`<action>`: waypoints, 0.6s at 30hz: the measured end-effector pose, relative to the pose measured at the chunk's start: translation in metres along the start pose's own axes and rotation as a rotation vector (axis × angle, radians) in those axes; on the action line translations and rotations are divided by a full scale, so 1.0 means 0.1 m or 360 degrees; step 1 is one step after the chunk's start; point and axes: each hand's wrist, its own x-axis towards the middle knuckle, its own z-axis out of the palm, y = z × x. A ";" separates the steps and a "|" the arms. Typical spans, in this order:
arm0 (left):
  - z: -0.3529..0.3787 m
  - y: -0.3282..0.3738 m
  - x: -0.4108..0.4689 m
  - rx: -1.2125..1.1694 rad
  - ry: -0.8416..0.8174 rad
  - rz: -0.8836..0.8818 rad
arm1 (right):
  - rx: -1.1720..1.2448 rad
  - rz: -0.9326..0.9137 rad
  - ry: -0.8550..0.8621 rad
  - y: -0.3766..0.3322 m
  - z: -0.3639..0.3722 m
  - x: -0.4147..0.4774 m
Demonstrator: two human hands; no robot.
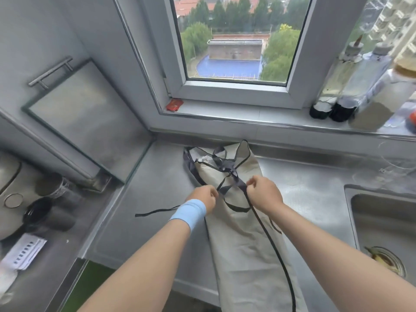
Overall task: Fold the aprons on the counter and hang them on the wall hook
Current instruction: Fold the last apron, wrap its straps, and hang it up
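Nearest the camera, the pale beige apron (243, 244) lies folded into a long narrow strip on the steel counter (146, 210). Its near end runs out of view at the bottom of the picture. Its long axis runs from the person towards the window (236, 41), leaning slightly left at the far end, where the bib and dark neck loop are bunched just short of the sill.

A long dark strap (270, 244) runs along the cloth from the bottom edge up to the right hand (263, 192), whose fingers are curled and pinch it. The left hand (206, 198), with a light blue wristband (191, 211), is also curled and pinches a dark tie. A loose tie end (155, 212) trails left across the bare steel, apparently from that hand. Both hands sit close together over the middle of the apron, where the ties cross.

At the lower left lies a printed sheet (24, 251) with a row of dark marks (too blurred to read), and beyond it a dark cup (45, 215) on its side. To the right is the sink (382, 221), with scraps in its drain strainer (387, 261).

On the sill, a small red packet (174, 104) sits in the left corner, its print illegible. At the right stand clear bottles (333, 86), with no label I can read.
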 end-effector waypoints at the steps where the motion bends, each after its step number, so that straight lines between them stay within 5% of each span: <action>1: -0.08 -0.03 0.12 -0.0086 0.0093 -0.0056 | 0.0086 0.0036 0.0013 -0.09 0.02 0.14; 5: -0.37 -0.14 0.51 -0.0310 0.0304 -0.0251 | 0.0222 0.0105 -0.0019 -0.39 0.15 0.57; 9: -0.58 -0.26 1.04 -0.0811 0.0302 -0.0646 | -0.0105 -0.0250 0.0144 -0.69 0.29 0.91; 15: -0.88 -0.32 1.59 -0.1567 -0.0080 -0.0844 | -0.0462 -0.0629 -0.0239 -1.05 0.68 1.37; 18: -0.86 -0.41 1.93 -0.1554 -0.0135 -0.0829 | -0.0513 -0.0603 -0.0291 -1.09 0.83 1.50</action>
